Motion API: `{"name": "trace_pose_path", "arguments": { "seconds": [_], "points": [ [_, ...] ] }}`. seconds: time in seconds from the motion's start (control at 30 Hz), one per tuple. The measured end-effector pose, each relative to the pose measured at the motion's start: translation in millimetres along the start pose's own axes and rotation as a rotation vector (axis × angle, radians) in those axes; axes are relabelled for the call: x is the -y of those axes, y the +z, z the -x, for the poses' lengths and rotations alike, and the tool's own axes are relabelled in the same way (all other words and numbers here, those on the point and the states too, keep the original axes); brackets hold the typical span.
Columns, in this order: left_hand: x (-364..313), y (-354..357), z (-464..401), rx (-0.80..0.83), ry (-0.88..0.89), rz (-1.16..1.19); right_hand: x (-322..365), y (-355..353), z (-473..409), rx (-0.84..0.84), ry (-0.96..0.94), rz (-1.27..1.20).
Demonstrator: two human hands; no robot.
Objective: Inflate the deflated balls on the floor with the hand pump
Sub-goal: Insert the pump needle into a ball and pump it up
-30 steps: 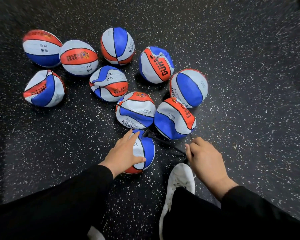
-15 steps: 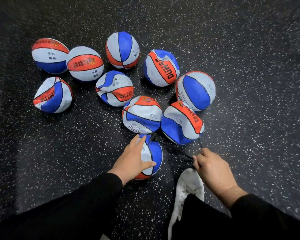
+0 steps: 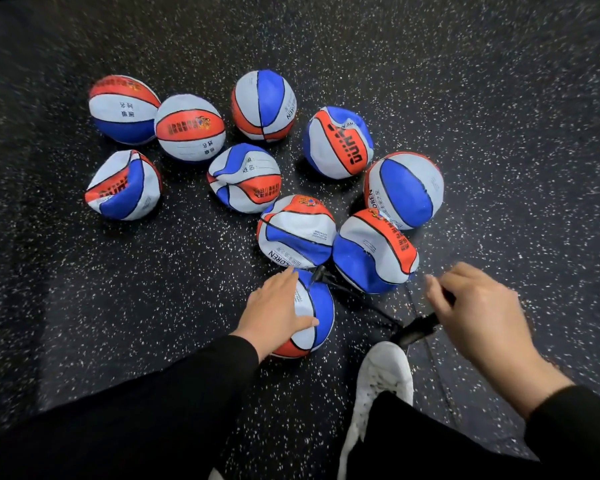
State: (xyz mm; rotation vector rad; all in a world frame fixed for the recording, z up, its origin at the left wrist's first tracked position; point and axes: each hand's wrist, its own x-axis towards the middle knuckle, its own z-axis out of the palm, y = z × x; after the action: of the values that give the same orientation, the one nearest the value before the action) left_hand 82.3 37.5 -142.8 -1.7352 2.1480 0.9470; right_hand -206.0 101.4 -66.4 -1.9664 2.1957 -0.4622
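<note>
Several red, white and blue balls lie on the black speckled floor, most of them dented and soft. My left hand (image 3: 278, 306) rests flat on the nearest ball (image 3: 317, 313). A thin black hose (image 3: 354, 296) runs from that ball's top to the black hand pump (image 3: 416, 329), which stands beside my white shoe (image 3: 381, 382). My right hand (image 3: 471, 306) grips the pump's handle, raised above the pump body. Two crumpled balls (image 3: 297, 233) (image 3: 371, 254) sit just beyond the one I hold.
More balls spread to the back and left, among them a sunken one (image 3: 123, 187) at far left and a rounder one (image 3: 404, 190) at right. Bare speckled floor (image 3: 516, 133) surrounds the group. My black-clad legs fill the bottom edge.
My right hand has risen with the pump handle, lifting away from the shoe. My left hand has stayed on the nearest ball. The view has shifted slightly.
</note>
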Motion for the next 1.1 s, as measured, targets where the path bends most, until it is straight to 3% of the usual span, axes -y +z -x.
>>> {"name": "trace_pose_path", "arguments": {
  "seconds": [0.1, 0.27, 0.37, 0.43, 0.57, 0.63, 0.83, 0.93, 1.1],
  "points": [
    [1, 1, 0, 0.006, 0.022, 0.092, 3, 10, 11, 0.122, -0.006, 0.012],
    [4, 3, 3, 0.011, 0.035, 0.095, 26, -19, -24, 0.594, -0.041, 0.069],
    [9, 6, 5, 0.011, 0.036, 0.130, 46, -28, -63, 0.521, -0.204, 0.108],
    [11, 9, 5, 0.002, 0.038, 0.149, 66, -10, -89, 0.547, -0.253, -0.034],
    [14, 13, 3, -0.003, 0.036, 0.163, 83, 63, -118, 0.920, -0.189, -0.052],
    [15, 14, 2, -0.009, 0.035, 0.170, 81, 89, -116, 1.004, -0.188, -0.078],
    [17, 17, -4, 0.009, 0.026, 0.306, 76, 111, -95, 0.807, -0.158, -0.256],
    [19, 24, -7, 0.022, -0.019, 0.495, 74, 109, -87, 0.741, -0.209, -0.212],
    [14, 38, -13, 0.013, -0.049, 0.582, 78, 107, -74, 0.666, -0.278, -0.125]
  ]
}}
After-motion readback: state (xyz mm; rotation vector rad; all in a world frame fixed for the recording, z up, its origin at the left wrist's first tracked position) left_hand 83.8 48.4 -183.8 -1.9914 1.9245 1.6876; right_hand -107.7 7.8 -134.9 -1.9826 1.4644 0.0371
